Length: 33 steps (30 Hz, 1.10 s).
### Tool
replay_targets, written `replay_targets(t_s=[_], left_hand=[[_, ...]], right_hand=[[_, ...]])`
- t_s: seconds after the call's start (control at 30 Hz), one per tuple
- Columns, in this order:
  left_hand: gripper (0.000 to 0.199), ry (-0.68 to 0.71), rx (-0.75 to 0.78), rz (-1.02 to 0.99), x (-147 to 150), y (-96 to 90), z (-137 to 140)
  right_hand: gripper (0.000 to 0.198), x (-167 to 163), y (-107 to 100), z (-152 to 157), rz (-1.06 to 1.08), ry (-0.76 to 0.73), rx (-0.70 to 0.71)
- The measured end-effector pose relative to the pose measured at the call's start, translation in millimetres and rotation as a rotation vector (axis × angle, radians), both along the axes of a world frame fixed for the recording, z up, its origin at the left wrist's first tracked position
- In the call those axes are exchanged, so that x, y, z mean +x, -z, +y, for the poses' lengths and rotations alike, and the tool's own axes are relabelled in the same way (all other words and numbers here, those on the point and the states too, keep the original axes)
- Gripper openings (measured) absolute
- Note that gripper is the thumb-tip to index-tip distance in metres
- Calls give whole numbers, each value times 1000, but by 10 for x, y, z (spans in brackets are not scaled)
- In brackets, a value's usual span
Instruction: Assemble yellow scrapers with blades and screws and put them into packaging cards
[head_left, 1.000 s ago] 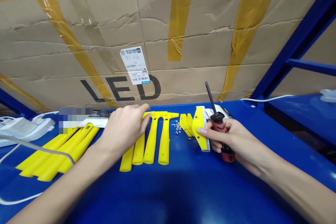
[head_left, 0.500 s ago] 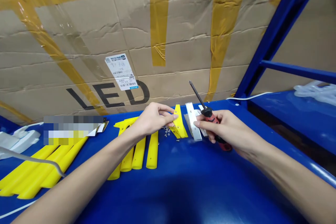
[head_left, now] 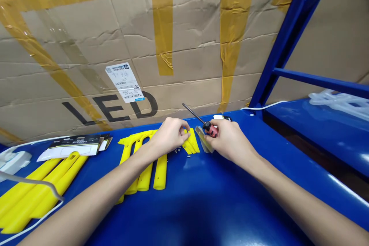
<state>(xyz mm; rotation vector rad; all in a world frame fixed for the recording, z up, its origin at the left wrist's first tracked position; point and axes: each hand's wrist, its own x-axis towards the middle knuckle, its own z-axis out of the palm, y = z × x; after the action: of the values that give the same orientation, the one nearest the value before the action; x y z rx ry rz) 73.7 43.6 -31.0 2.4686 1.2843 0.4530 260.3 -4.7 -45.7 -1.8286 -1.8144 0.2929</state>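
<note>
R hand [head_left: 229, 138] moved to flat metal blades [head_left: 202, 139] w/ slim-shafted screwdriver [head_left: 212, 131].

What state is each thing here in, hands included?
Right hand: closed around screwdriver
Screwdriver: held, tip raised
Left hand: fingers bent at yellow plates, grip unclear
Yellow plates: close together
Blades: beside right hand; held or not, unclear
Yellow handles: lying in two groups
Screws: loose
Packs: overlapping
Box: taped
Label: stuck on

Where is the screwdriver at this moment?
In the head view, the screwdriver is just right of centre, in the right hand, pointing up-left towards the cardboard box.
</note>
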Motion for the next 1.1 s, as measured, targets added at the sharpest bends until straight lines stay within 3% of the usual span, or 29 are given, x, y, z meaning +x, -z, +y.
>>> replay_targets(t_s=[0.17,0.23,0.47,0.67,0.83,1.0,1.1], left_hand=[[36,282,126,130,-156,36,-178],[42,334,188,205,-191,73,-199],[36,214,294,313,-227,32,-136],[37,159,270,319,-278,48,-146],[36,177,218,271,-298,119,-175],[35,181,190,228,-331,139,-184],[32,181,223,189,-346,91,-248]], right_hand=[[13,-32,103,9,-23,-35,-11],[15,-38,125,2,-31,-47,-12],[22,-70,96,-25,-21,-73,-2],[10,-149,65,-74,105,-205,-68],[14,-165,101,-95,191,-258,-141],[19,-159,118,-86,437,-252,-290],[23,-155,110,-76,528,-235,-301]])
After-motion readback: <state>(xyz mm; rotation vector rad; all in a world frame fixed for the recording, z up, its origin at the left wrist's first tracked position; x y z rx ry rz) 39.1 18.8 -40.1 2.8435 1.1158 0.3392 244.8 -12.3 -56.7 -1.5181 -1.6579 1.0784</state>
